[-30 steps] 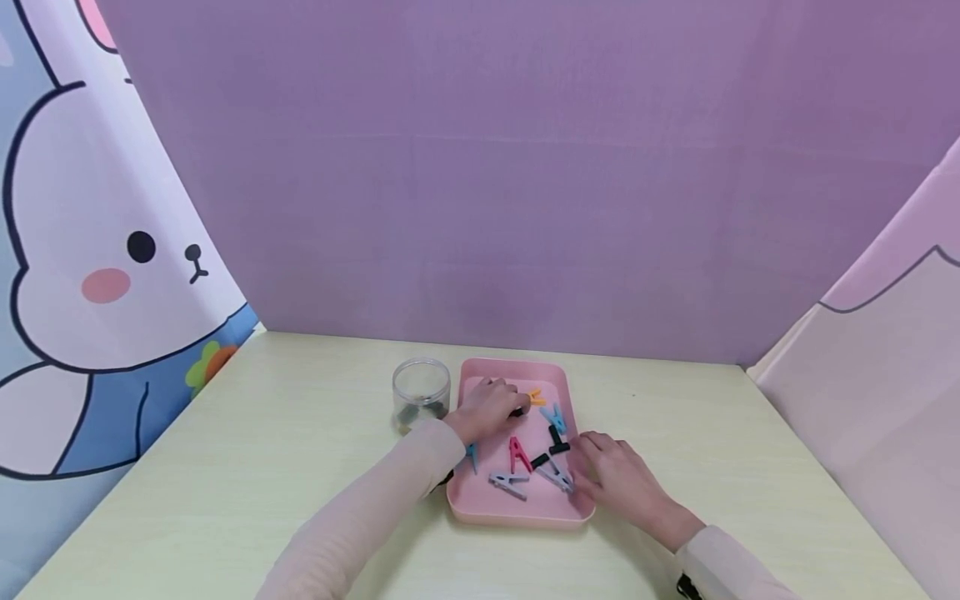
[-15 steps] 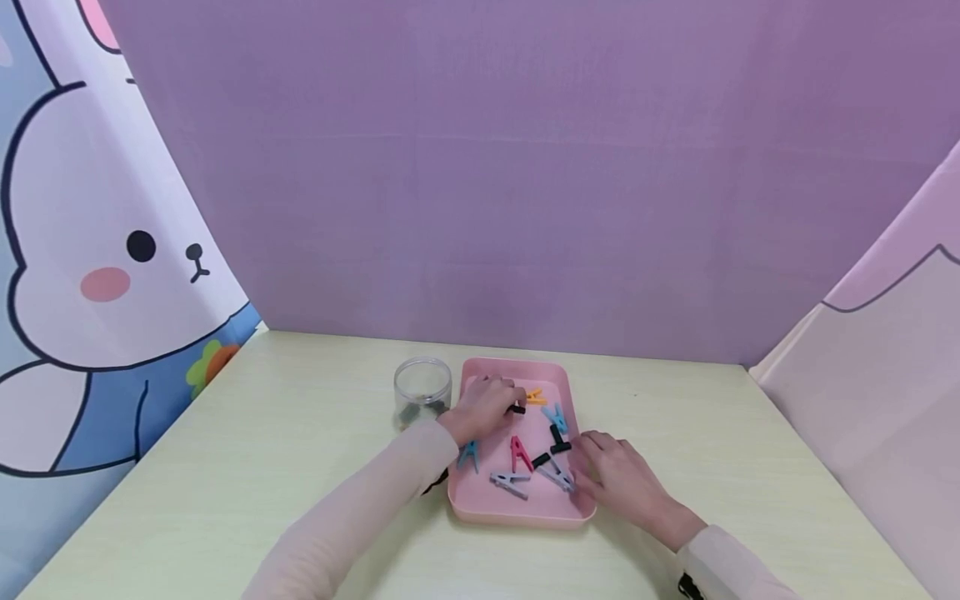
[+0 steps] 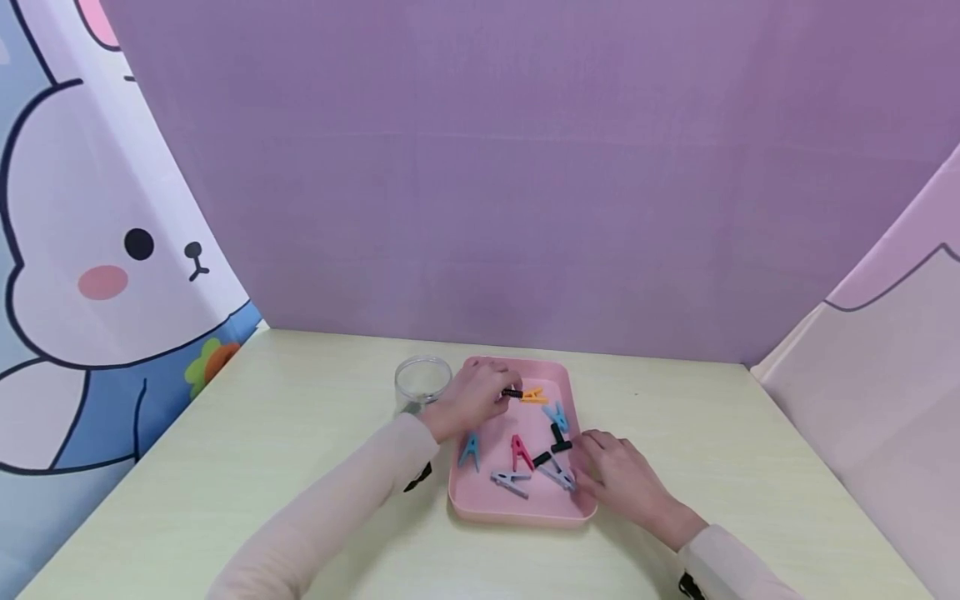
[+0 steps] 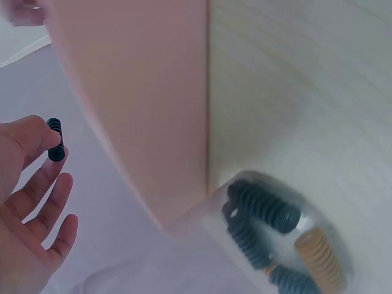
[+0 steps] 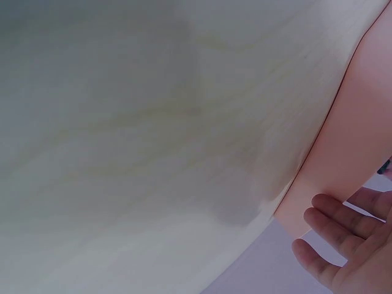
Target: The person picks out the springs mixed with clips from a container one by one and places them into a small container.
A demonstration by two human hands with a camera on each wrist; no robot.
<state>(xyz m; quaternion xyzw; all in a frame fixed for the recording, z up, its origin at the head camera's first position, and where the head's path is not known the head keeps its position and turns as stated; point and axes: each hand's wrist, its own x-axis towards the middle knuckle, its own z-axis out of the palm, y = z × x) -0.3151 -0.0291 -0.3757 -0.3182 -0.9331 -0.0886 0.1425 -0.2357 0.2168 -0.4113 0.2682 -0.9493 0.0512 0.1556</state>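
Note:
My left hand [image 3: 472, 396] is over the far left part of the pink tray [image 3: 517, 522], pinching a small black ribbed cylinder [image 4: 55, 139] that looks like a coil spring between thumb and index finger. Its other fingers are spread in the left wrist view. My right hand [image 5: 361, 245] rests at the tray's right wall with its fingers relaxed. In the tray lie a yellow clothespin [image 3: 534, 396], blue clothespins [image 3: 556, 416], a red clothespin [image 3: 520, 452], grey clothespins [image 3: 510, 483] and black cylinders [image 3: 560, 446].
Left of the tray stands a clear round jar [image 3: 422, 379], partly hidden by my left hand. Several dark ribbed pieces [image 4: 263, 205] and a tan ribbed piece [image 4: 320, 260] are inside it. A purple cloth [image 3: 480, 208] hangs behind the table [image 3: 337, 417].
My left hand lifts the black ribbed cylinder and shifts left towards the jar. The blue clothespin at the tray's left side comes into fuller view. The right hand stays in place.

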